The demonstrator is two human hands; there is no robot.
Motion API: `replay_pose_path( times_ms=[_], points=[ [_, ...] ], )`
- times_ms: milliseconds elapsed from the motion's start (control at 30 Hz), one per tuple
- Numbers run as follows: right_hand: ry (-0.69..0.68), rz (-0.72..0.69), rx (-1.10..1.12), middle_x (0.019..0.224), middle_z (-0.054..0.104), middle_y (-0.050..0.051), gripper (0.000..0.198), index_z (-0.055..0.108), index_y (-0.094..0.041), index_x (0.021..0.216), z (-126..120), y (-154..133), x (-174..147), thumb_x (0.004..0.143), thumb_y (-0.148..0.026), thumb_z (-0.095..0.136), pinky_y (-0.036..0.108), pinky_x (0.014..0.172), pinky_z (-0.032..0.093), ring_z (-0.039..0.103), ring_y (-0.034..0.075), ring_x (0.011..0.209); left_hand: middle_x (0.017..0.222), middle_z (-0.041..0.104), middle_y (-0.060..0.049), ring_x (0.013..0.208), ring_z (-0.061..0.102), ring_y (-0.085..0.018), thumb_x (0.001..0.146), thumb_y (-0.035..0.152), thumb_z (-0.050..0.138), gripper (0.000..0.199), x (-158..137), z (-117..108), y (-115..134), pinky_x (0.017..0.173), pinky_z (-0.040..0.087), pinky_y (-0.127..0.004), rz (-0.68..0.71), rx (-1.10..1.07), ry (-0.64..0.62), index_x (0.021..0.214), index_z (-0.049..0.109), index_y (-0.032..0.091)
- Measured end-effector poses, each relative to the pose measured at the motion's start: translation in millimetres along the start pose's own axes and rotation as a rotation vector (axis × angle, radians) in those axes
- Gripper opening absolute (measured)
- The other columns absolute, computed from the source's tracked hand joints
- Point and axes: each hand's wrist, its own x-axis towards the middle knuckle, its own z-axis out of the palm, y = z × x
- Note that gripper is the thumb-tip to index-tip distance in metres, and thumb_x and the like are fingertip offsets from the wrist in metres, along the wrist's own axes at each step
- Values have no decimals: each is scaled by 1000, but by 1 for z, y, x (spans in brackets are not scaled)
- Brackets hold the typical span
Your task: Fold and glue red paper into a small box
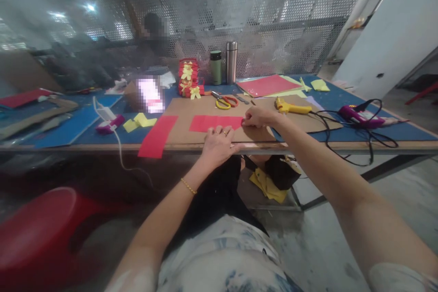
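Observation:
A strip of red paper (201, 123) lies on a brown cardboard sheet (185, 107) in front of me. My left hand (219, 143) rests at its near edge, fingers laid over the paper and touching it. At the strip's right end, my right hand (259, 117) is closed, with the fingertips pinched on the paper's edge. A second red paper piece (158, 137) lies to the left and hangs over the table's front edge. Beyond the strip are scissors (224, 101) with yellow and orange handles.
A yellow glue gun (292, 106) and purple power strip (362, 116) with black cables lie right. A green bottle (215, 67) and steel flask (232, 63) stand behind, beside red-and-gold ornaments (188, 77). A lit phone (149, 94) leans left. A red stool (41, 228) stands below.

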Motion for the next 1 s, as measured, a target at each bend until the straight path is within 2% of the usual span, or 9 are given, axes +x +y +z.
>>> replay_pose_path(
  times_ms=[167, 300, 400, 500, 633, 733, 800, 900, 1000],
  points=[
    [74, -93, -24, 67, 65, 1, 25, 72, -16, 85, 3, -4, -8, 93, -38, 62, 23, 60, 39, 56, 12, 63, 144, 64, -13, 120, 55, -33, 102, 62, 43, 59, 0, -3, 1, 96, 36, -48, -11, -29, -22, 130, 65, 15],
    [24, -163, -51, 76, 69, 2, 25, 72, -15, 81, 5, -14, -4, 89, -39, 68, 23, 62, 37, 57, 12, 72, 145, 63, -14, 124, 54, -34, 101, 58, 48, 56, 1, -9, 0, 100, 35, -49, -44, -93, -58, 132, 65, 15],
    [-48, -154, -63, 73, 68, 2, 21, 73, -15, 81, 3, -17, 1, 88, -35, 70, 23, 59, 36, 57, 12, 67, 144, 63, -11, 126, 54, -32, 100, 52, 53, 46, 10, -19, -8, 101, 37, -48, -117, -226, -134, 127, 69, 19],
    [-105, -138, -60, 71, 69, 3, 21, 75, -14, 87, 0, -17, 2, 90, -34, 68, 23, 58, 38, 58, 12, 61, 124, 71, -11, 117, 61, -26, 105, 40, 44, 38, 27, -30, -19, 97, 42, -42, -264, -360, -219, 103, 75, 19],
    [-122, -134, -62, 77, 73, 6, 22, 76, -14, 94, -2, -18, 0, 92, -33, 66, 23, 58, 41, 61, 13, 62, 110, 74, -13, 110, 65, -27, 100, 27, 47, 27, 51, -39, -24, 94, 45, -41, -419, -284, -187, 103, 72, 18],
    [-123, -132, -78, 79, 75, 7, 23, 77, -14, 95, -1, -19, 0, 91, -34, 66, 23, 58, 42, 64, 14, 65, 101, 76, -14, 101, 69, -28, 95, 26, 52, 21, 62, -37, -19, 89, 48, -39, -445, -335, -314, 94, 70, 17],
    [-124, -129, -91, 80, 75, 7, 23, 78, -15, 94, 0, -20, 0, 90, -35, 67, 23, 58, 43, 66, 15, 66, 96, 77, -14, 100, 70, -30, 91, 26, 57, 16, 66, -32, -15, 92, 48, -42, -456, -363, -393, 84, 68, 18],
    [-121, -129, -101, 84, 76, 9, 24, 77, -14, 95, -1, -21, -1, 93, -33, 64, 23, 57, 42, 66, 16, 67, 93, 77, -13, 103, 70, -31, 87, 25, 59, 11, 67, -24, -12, 100, 45, -47, -474, -359, -418, 80, 66, 19],
    [-124, -130, -102, 86, 77, 10, 25, 77, -13, 97, -2, -23, -3, 94, -33, 62, 22, 56, 42, 66, 15, 69, 88, 76, -10, 100, 70, -30, 85, 25, 61, 7, 66, -20, -14, 97, 48, -46, -484, -368, -430, 82, 64, 20]
  ],
)
